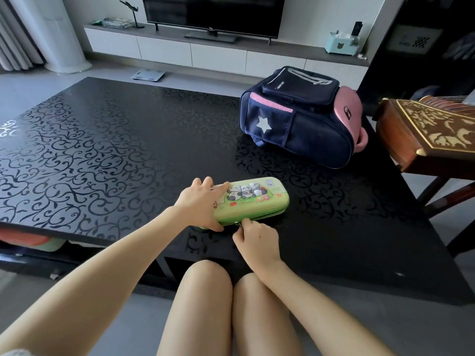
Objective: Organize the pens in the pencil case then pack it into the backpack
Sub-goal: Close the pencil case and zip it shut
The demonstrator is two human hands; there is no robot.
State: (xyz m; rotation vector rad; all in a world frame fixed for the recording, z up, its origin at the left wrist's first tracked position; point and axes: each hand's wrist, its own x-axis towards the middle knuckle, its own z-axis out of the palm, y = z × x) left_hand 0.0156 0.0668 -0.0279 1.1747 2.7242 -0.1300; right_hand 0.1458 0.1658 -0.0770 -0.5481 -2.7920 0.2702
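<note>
- Our left hand grips the case at its left end, fingers over the lid and thumb on the near edge.
- Our right hand pinches the zip pull on the case's near side.
- The case is a green, rounded shell with a panda print, lying flat on the glossy black, vine-patterned table.
- The navy-and-pink fabric backpack stands well behind it.

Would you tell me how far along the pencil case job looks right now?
Done, it seems: no loose pens lie on the table, and the pencil case looks closed or nearly so. In hand: the left hand grips the case while the right hand pinches its zip pull. Left: the case must go into the backpack, which stands apart, apparently zipped.
</note>
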